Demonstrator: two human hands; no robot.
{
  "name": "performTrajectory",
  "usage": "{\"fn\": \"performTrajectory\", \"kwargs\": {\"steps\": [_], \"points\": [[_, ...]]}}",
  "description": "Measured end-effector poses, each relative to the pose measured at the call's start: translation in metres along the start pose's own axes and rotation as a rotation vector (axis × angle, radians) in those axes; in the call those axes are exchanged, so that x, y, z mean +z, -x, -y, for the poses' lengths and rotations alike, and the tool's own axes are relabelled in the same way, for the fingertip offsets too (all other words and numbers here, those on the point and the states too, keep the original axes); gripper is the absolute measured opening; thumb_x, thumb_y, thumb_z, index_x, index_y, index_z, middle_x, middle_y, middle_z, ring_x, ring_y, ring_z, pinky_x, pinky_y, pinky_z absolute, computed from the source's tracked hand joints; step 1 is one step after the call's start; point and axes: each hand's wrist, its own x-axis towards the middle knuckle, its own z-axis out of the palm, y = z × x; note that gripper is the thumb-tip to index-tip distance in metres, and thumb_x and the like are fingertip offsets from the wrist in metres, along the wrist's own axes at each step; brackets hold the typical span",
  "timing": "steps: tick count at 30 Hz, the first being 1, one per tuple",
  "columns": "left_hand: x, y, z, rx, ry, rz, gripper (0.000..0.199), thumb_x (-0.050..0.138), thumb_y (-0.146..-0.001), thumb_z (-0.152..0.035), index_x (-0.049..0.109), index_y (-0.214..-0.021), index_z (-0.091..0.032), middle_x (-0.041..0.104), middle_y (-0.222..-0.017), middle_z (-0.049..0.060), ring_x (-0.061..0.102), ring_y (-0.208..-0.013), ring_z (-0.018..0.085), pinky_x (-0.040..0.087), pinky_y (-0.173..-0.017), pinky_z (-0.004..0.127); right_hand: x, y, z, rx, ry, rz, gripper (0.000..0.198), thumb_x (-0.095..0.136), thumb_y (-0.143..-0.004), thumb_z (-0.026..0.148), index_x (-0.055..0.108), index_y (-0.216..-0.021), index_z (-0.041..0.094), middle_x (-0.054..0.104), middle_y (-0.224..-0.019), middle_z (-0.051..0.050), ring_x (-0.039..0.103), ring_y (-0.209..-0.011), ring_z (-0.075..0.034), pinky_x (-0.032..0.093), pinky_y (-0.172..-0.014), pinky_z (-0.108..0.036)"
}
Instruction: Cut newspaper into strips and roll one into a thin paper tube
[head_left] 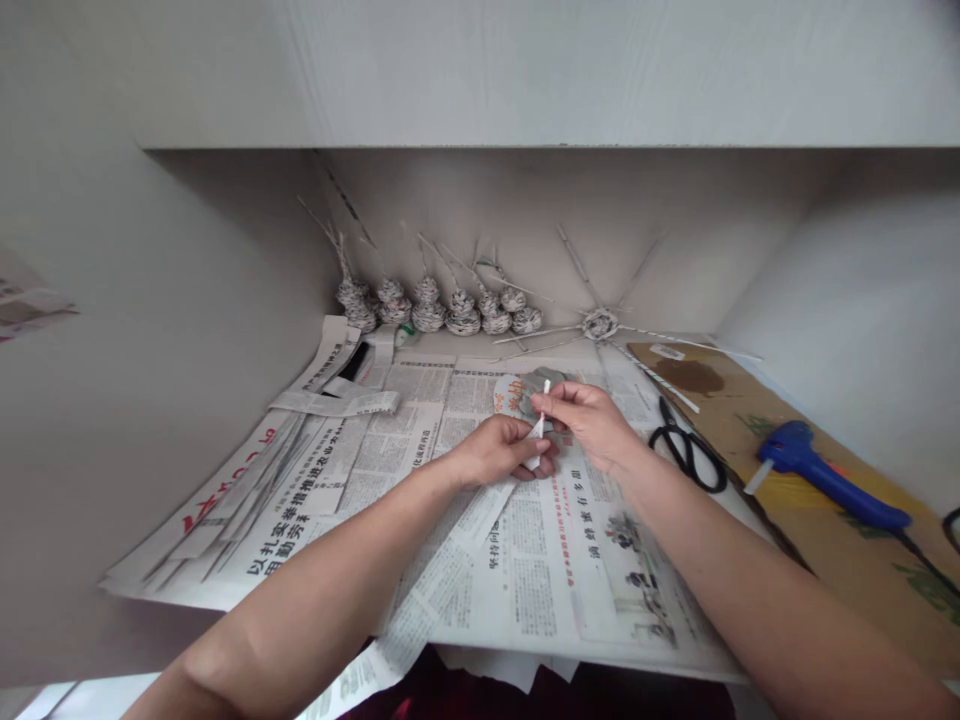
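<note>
My left hand (501, 450) is closed on a newspaper strip (448, 572), which trails from it toward the table's front edge. The strip's upper end is rolled into a thin pointed tube (547, 386) that stands up between my hands. Fingers of my right hand (583, 412) pinch that tube near its tip. Under both hands lie spread newspaper sheets (480, 540). Just behind the hands, a grey lump-like object (546, 378) and a round white piece with orange lettering (509, 394) are partly hidden.
Several gourd-shaped woven paper pieces (429, 308) line the back wall, beside a star-like woven start (600, 323) with spokes. Cut strips (330, 400) lie left. Black scissors (686, 450) and a blue glue gun (832, 475) on cardboard (847, 570) are right. An overhanging panel (525, 80) is above.
</note>
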Motion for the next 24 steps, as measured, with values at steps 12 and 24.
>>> {"fn": "performTrajectory", "kwargs": {"steps": [12, 24], "points": [[0.0011, 0.0014, -0.0021, -0.031, 0.057, -0.007, 0.046, 0.067, -0.077, -0.057, 0.067, -0.088, -0.012, 0.066, -0.081, 0.006, 0.064, -0.08, 0.015, 0.054, -0.072, 0.029, -0.0022, -0.0021, -0.0021, 0.032, -0.015, 0.057, 0.038, 0.084, -0.059, 0.052, 0.069, -0.068, 0.018, 0.065, -0.069, 0.001, 0.051, -0.057, -0.009, 0.037, -0.053, -0.026], [0.0001, 0.0013, -0.0024, -0.013, 0.082, 0.001, 0.049, 0.07, -0.075, -0.058, 0.068, -0.086, -0.01, 0.068, -0.081, 0.008, 0.066, -0.079, 0.016, 0.056, -0.07, 0.029, -0.0041, -0.0009, -0.003, 0.002, 0.093, 0.111, 0.045, 0.081, -0.06, 0.059, 0.069, -0.076, 0.018, 0.067, -0.071, -0.003, 0.054, -0.052, -0.012, 0.041, -0.048, -0.028]]}}
